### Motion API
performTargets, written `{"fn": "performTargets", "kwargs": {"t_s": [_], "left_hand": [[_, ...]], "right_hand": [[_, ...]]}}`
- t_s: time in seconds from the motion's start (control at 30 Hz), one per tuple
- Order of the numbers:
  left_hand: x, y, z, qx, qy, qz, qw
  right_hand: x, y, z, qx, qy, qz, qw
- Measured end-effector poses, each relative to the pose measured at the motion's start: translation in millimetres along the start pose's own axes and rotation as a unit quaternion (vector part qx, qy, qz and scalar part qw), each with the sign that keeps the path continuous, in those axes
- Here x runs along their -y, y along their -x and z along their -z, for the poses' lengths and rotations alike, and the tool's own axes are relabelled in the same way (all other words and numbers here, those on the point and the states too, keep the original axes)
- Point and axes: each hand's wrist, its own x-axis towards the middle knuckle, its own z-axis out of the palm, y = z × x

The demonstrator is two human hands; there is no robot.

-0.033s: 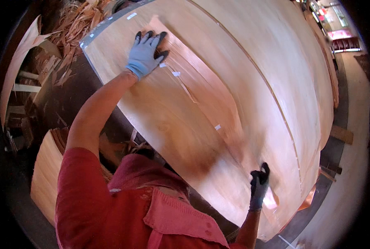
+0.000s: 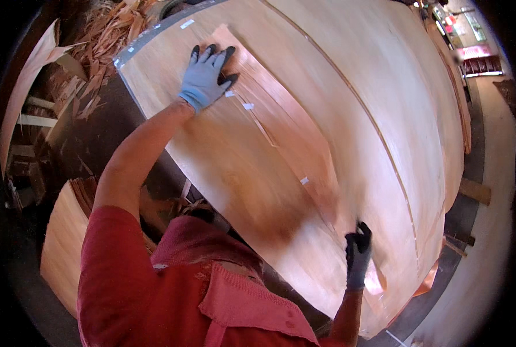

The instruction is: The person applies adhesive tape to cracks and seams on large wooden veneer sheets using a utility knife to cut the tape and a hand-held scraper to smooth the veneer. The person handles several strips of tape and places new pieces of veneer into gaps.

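Note:
A large pale wood veneer sheet point(image 2: 240, 168) lies before me. On it rests a narrower reddish veneer strip point(image 2: 287, 115) with small white tape pieces point(image 2: 248, 106) along its near edge. My left hand point(image 2: 206, 75), in a grey-blue glove with dark fingertips, is spread flat over the strip's far left end. At the near right, my right hand point(image 2: 358, 254), in a dark glove, is closed with curled fingers close to the sheet's surface. What those fingers hold, if anything, is hidden. Beside the right wrist shows a bright curl of veneer point(image 2: 375, 279).
A thin brown seam point(image 2: 379, 130) curves across the large sheet. Torn veneer scraps point(image 2: 110, 40) are heaped at the far left. A stack of veneer point(image 2: 64, 243) stands at the near left. Wood blocks point(image 2: 474, 191) jut out beyond the right edge.
My right hand has shifted slightly to the left and up over the sheet. The left hand stays flat on the strip.

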Motion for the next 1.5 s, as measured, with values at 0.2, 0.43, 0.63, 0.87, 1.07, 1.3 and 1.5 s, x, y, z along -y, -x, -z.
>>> {"fn": "performTargets", "kwargs": {"t_s": [0.2, 0.43, 0.63, 0.87, 1.07, 1.3, 1.5], "left_hand": [[2.3, -1.9, 7.5, 0.039, 0.076, 0.044, 0.995], [-1.7, 0.0, 10.5, 0.027, 0.097, 0.048, 0.994], [-1.7, -0.3, 6.1, 0.027, 0.088, 0.048, 0.995], [0.8, 0.7, 3.5, 0.033, 0.079, 0.063, 0.994], [-9.0, -7.4, 10.7, 0.032, 0.112, 0.08, 0.99], [-3.5, -0.1, 4.9, 0.013, 0.115, 0.083, 0.99], [-4.8, -1.4, 3.9, 0.004, 0.123, 0.084, 0.989]], "right_hand": [[131.8, -51.0, -105.4, 0.227, -0.067, 0.093, 0.967], [221.9, -112.0, -218.5, 0.266, -0.011, 0.281, 0.922], [234.0, -138.5, -280.8, 0.196, 0.067, 0.345, 0.915], [256.7, -139.8, -306.6, 0.085, 0.421, 0.394, 0.813], [249.1, -167.8, -328.4, 0.047, 0.43, 0.44, 0.787], [262.6, -160.5, -344.0, 0.048, 0.464, 0.439, 0.768], [234.6, -138.5, -323.8, 0.083, 0.46, 0.429, 0.773]]}}
